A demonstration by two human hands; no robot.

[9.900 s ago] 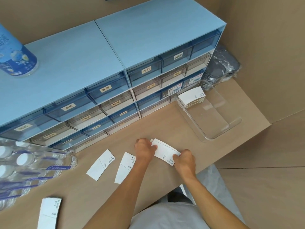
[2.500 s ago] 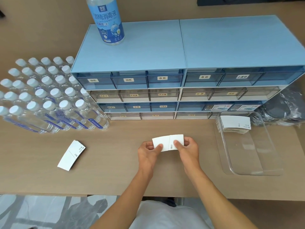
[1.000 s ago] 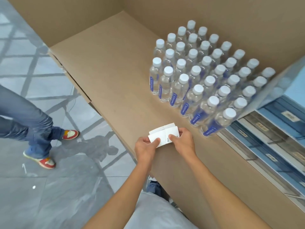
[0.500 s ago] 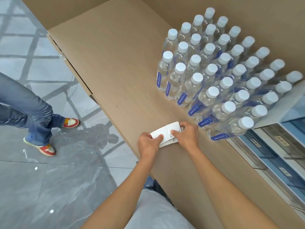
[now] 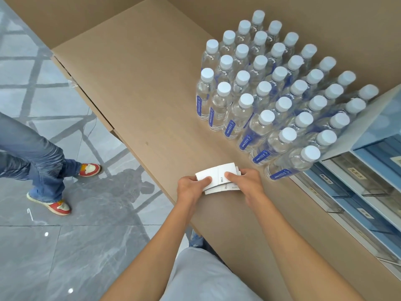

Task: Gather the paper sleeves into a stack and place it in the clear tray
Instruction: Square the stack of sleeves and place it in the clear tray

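Observation:
A small stack of white paper sleeves [image 5: 219, 178] is held between both hands just above the cardboard-brown table [image 5: 152, 88], near its left front edge. My left hand [image 5: 192, 187] pinches the stack's left end, thumb on top. My right hand [image 5: 245, 181] grips the right end, thumb pressing the top sleeve. A lower sleeve sticks out slightly below the top one. The clear tray is out of view.
A block of several capped water bottles [image 5: 275, 90] stands just right of and behind my hands. Blue drawer cabinets [image 5: 368, 170] fill the right edge. Another person's legs in jeans and red shoes [image 5: 43, 168] stand on the grey floor to the left.
The view has swung far left from the tray and drawers to the bottles. The loose sleeve that lay left of the hands is gone from the table. The stack has lowered toward the table.

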